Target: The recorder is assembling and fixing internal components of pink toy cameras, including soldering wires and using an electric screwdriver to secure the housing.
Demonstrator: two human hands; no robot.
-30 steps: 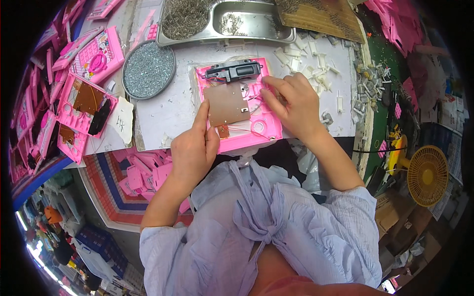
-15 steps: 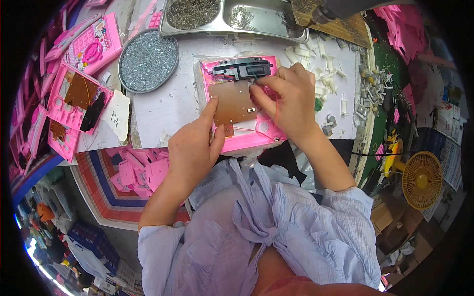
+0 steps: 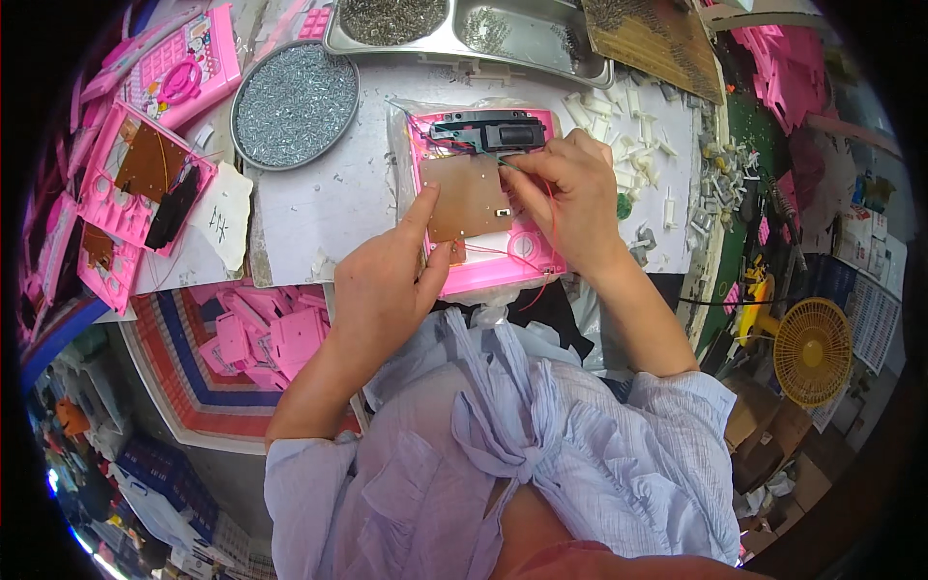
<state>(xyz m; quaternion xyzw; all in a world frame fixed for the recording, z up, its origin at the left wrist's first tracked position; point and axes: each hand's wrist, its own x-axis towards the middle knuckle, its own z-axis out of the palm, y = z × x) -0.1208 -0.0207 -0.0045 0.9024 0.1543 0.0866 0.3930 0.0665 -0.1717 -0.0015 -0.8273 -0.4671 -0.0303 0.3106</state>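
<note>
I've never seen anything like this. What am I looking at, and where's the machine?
There's no robot here: a person works with two bare hands, seen from above by a wide, edge-bending camera worn on the head. On the white worktable sits a pink case with a brown board and a black part. The left hand rests a fingertip on the board; the right hand seems to pinch a thin wire. Around lie a round tray of silvery bits and loose white pieces.
</note>
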